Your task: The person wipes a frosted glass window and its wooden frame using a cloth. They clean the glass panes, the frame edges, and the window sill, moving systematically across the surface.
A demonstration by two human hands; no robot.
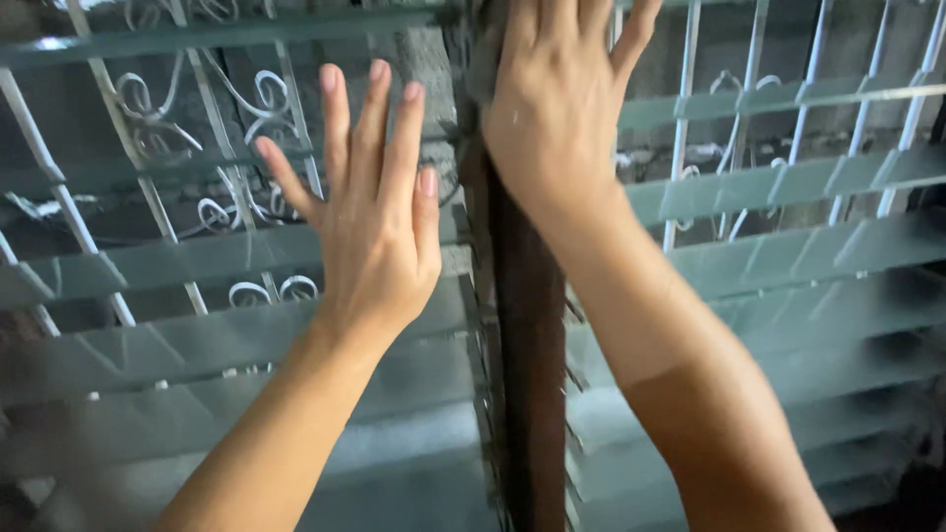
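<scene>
A louvred window of frosted glass slats [818, 251] is seen filling the view, the slats tilted and stacked on both sides of a dark brown centre post [527, 355]. Behind the glass a white metal grille [148, 187] with scrollwork is made out. The right hand [557, 108] is raised against the top of the post, fingers stretched upward and nothing gripped; its fingertips are cut off by the frame edge. The left hand [379, 212] is held open, fingers spread, flat before the left slats, just beside the post
</scene>
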